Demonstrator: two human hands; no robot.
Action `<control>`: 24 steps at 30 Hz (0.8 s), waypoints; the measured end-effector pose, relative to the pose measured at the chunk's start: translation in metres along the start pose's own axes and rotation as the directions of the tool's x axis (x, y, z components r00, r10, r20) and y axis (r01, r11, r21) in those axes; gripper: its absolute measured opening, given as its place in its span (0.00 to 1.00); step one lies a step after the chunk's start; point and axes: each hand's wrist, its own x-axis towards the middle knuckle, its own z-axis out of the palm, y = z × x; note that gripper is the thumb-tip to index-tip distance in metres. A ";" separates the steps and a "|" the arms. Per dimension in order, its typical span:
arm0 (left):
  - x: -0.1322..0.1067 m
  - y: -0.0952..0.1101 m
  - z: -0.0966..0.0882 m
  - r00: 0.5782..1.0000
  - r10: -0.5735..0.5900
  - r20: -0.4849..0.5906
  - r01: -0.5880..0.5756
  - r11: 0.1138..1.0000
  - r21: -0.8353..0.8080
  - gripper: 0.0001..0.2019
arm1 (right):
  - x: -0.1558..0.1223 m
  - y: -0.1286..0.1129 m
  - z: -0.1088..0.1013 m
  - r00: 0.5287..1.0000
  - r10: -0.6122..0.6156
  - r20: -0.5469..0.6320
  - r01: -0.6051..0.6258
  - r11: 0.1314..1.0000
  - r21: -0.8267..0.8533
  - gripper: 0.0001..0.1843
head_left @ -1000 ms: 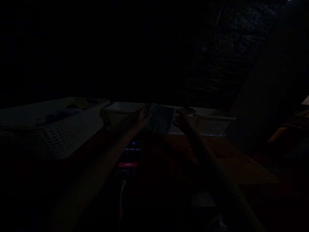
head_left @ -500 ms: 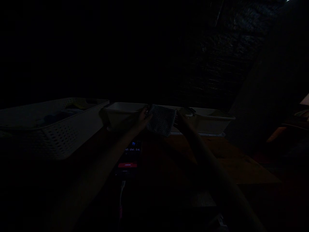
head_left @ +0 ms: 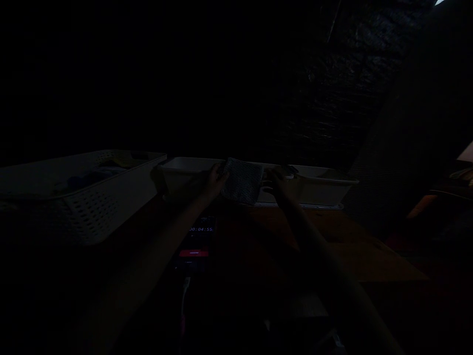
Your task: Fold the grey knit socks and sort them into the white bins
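Observation:
The scene is very dark. Both arms reach forward over a wooden table (head_left: 369, 256). My left hand (head_left: 212, 182) grips the left edge of a small grey textured cloth (head_left: 242, 181), and my right hand (head_left: 275, 182) grips its right edge. The cloth hangs between them just in front of a row of white bins (head_left: 185, 170). Finger detail is lost in the dark.
A large white perforated basket (head_left: 92, 207) with dim items inside stands at the left. Another white bin (head_left: 325, 185) sits at the right behind my right hand. A phone (head_left: 197, 241) with a running timer lies on the table under my left forearm, a cable trailing toward me.
The cloth and both hands have shifted slightly left and a little up. The phone timer has advanced by one second.

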 end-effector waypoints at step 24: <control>-0.002 0.007 -0.002 1.000 -0.017 -0.013 0.018 1.000 0.021 0.22 | 0.003 0.008 0.006 0.990 -0.129 0.058 0.141 0.897 -0.419 0.38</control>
